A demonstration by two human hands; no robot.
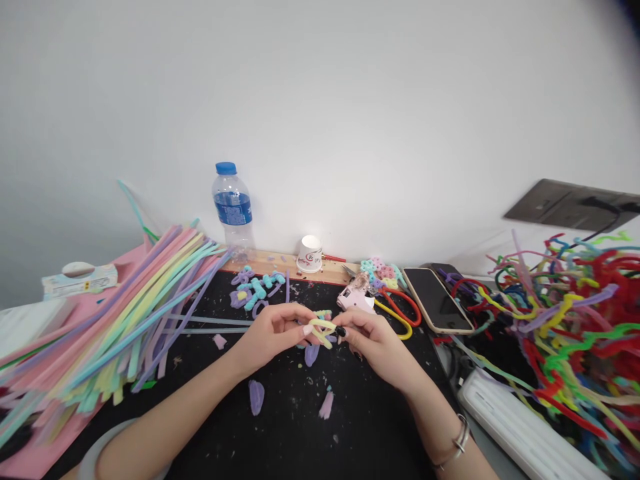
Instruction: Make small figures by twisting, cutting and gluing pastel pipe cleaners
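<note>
Between my two hands, over the middle of the black mat (215,413), is a pale yellow pipe cleaner (323,327) bent into a loop. My left hand (277,330) pinches its left side, and my right hand (367,333) pinches its right side with dark-nailed fingers. Partly hidden below the loop lies a purple pipe-cleaner piece (311,355). Closer to me rest a purple oval loop (257,397) and a small pinkish-purple piece (327,405). Beyond my left hand sit turquoise twisted pieces (257,291).
Pastel pipe cleaners (145,313) are heaped at left, a bright tangle (565,333) at right. At the back stand a water bottle (233,207) and paper cup (310,255). Scissors with red and yellow handles (400,313), a phone (439,300) and a white power strip (520,427) lie rightward.
</note>
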